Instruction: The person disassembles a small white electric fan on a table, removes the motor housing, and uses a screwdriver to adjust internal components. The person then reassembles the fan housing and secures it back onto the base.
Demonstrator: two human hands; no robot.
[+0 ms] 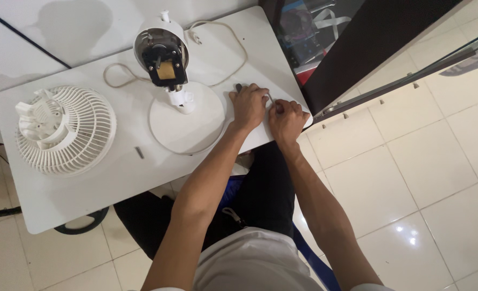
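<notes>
Both hands rest close together near the right edge of the white worktop (61,199), just right of the round base of a dismantled white fan. The left hand (248,105) lies knuckles-up with its fingers curled over a small dark-tipped tool (239,87), of which only the dark end shows beyond the fingertips; the grip looks clenched around it. The right hand (287,117) sits just beside the left, almost touching it, its fingers bent and pinched on a thin pale metal part (270,98) that pokes up between the two hands; what kind of part it is cannot be told, since it is small and mostly hidden. The fan body (162,54) stands on its round base (187,121) in the middle of the worktop, with the front cover off and the dark motor and a yellowish block exposed. Its pale power cord (233,37) loops across the worktop behind the fan, from the left side of the motor housing round to the plug near the far edge. The removed fan grille (66,129) lies flat well to the left, and a small dark screw-like piece (139,152) lies between the grille and the base. Below the worktop the person's dark trousers and pale shirt show over a glossy tiled floor (411,178).
</notes>
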